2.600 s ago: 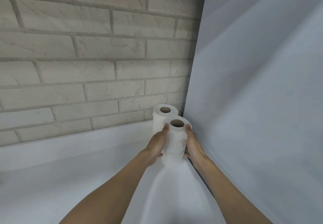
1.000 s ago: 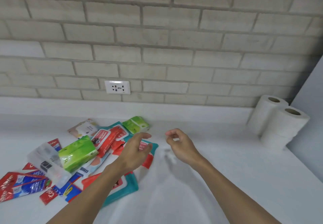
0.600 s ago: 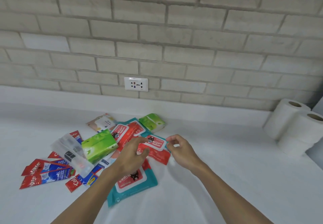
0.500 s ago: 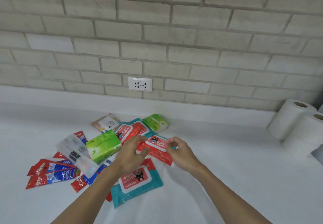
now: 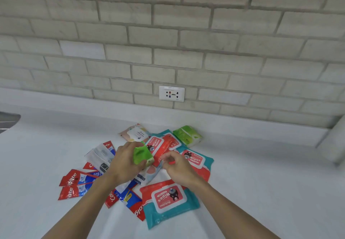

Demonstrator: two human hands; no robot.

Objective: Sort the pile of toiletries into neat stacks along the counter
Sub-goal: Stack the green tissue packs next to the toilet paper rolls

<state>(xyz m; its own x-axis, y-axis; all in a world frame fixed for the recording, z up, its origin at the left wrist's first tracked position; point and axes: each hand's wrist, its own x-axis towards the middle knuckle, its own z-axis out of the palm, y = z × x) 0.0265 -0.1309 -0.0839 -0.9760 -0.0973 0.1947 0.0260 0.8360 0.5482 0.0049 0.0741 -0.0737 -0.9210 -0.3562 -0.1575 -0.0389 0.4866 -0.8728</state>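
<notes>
My left hand (image 5: 124, 161) leaves the red wipes pack (image 5: 164, 150) to grip the green tissue pack (image 5: 141, 154), my right hand (image 5: 180, 167) pinching the wipes, so sorting proceeds.

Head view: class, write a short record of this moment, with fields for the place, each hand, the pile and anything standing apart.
place: white counter below a brick wall with a socket
left: left hand grips a green tissue pack
right: right hand, fingers curled over a red wipes pack; grip unclear
pile: teal wipes pack, toothpaste packs, second green pack, all unsorted
apart: toilet roll, right edge, blurred
</notes>
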